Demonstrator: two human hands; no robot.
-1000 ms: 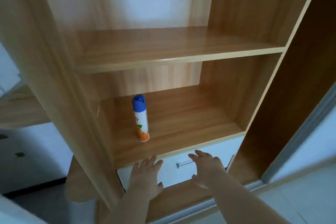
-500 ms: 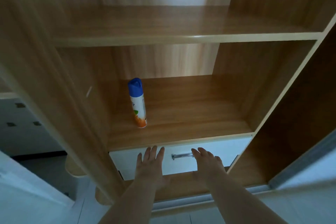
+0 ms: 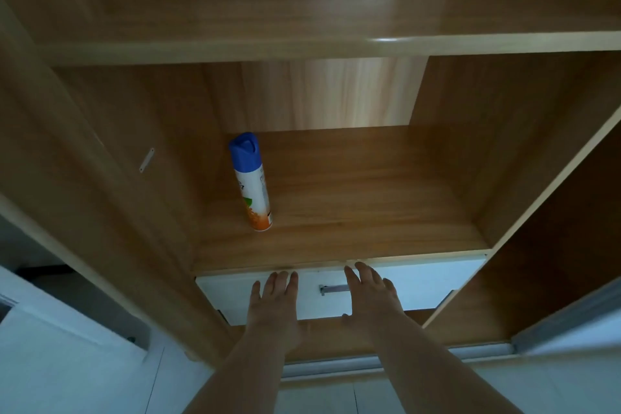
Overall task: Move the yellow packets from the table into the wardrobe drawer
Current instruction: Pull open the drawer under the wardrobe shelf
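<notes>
The white wardrobe drawer [image 3: 433, 282] sits shut below the lower wooden shelf, with a small metal handle [image 3: 332, 289] at its middle. My left hand [image 3: 274, 309] is flat against the drawer front, left of the handle, fingers stretched upward. My right hand [image 3: 371, 296] lies flat on the drawer front just right of the handle, fingertips at the drawer's top edge. Both hands hold nothing. No yellow packets and no table are in view.
A spray can [image 3: 252, 181] with a blue cap stands on the lower shelf [image 3: 369, 212], left of centre. Another shelf [image 3: 302, 20] runs above. The wardrobe's side panel [image 3: 84, 178] rises at left, a sliding-door track [image 3: 386, 363] runs along the floor.
Both hands have slid a little higher on the drawer front, fingertips now near its top edge. The view has moved closer to the wardrobe and straightened.
</notes>
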